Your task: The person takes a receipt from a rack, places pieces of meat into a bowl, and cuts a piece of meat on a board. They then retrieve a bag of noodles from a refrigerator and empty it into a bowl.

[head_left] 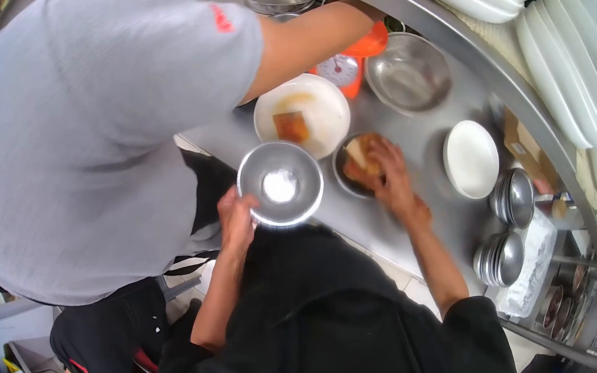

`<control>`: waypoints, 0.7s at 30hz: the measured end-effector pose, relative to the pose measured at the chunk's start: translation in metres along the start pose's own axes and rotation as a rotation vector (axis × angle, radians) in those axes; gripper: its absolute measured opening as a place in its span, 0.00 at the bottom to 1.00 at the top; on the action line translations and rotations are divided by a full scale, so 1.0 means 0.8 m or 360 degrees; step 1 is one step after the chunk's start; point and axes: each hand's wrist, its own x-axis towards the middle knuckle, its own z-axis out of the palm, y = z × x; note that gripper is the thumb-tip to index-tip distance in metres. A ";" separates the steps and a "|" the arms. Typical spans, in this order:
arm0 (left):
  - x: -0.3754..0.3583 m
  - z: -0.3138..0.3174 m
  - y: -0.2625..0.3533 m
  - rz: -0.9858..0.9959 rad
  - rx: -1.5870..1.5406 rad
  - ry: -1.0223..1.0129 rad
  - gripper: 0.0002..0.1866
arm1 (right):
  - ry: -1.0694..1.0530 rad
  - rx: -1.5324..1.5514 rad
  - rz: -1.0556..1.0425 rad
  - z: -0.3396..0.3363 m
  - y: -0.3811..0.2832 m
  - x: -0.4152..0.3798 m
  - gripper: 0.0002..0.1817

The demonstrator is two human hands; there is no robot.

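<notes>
A: Who is farthest left?

B: A co-worker in a grey shirt (pixel 87 134), one arm stretched across the steel counter (pixel 420 137).

A: And the wearer's left hand (pixel 236 218)?

B: It is closed on the rim of a shiny metal bowl (pixel 281 184), thumb and fingers clamped at its left edge. Just beyond that sits a white dish (pixel 335 120) with a brown slab (pixel 291 127) in it, and an orange scale (pixel 337 71) behind.

A: Where is the brown-and-pale food (pixel 360 163)?

B: Next along, in a small bowl (pixel 340 178) on the counter. The right hand (pixel 390 170) reaches over it from the right, fingers curved down onto the food; whether they grip or only press cannot be told.

A: What lies farther right?

B: A large metal basin (pixel 407 74) near the back, then a white bowl (pixel 471 159), and near the counter's right end two stacks of metal bowls (pixel 511 259).
</notes>
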 end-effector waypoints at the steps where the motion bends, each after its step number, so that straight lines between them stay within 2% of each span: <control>1: 0.000 0.003 0.001 0.0009 0.0016 -0.0008 0.11 | -0.0047 0.0125 0.0019 -0.001 -0.003 -0.011 0.31; 3: -0.004 0.008 0.004 0.0016 0.0054 -0.0015 0.10 | -0.0149 0.0388 0.0060 -0.006 -0.020 -0.027 0.35; 6: -0.002 0.011 -0.001 0.0012 0.0092 0.0014 0.10 | 0.0068 0.0830 0.0370 -0.016 -0.036 -0.029 0.36; 9: -0.005 0.010 0.000 0.0031 0.0146 0.0001 0.13 | 0.0376 0.1014 0.0436 -0.027 -0.037 -0.019 0.37; 12: -0.010 0.006 0.003 0.0046 0.0147 0.0058 0.14 | 0.0474 0.1162 0.0677 -0.041 -0.031 -0.001 0.38; 15: -0.004 -0.012 -0.002 0.0045 0.0098 0.0132 0.13 | 0.0390 0.0814 0.0628 -0.026 -0.016 0.032 0.39; 18: -0.002 -0.028 0.005 0.0061 0.0069 0.0199 0.13 | -0.0026 0.0446 0.0148 0.000 -0.063 0.115 0.41; 21: 0.000 -0.036 0.014 0.0069 0.0045 0.0260 0.13 | -0.0336 0.0129 -0.0017 0.071 -0.077 0.157 0.44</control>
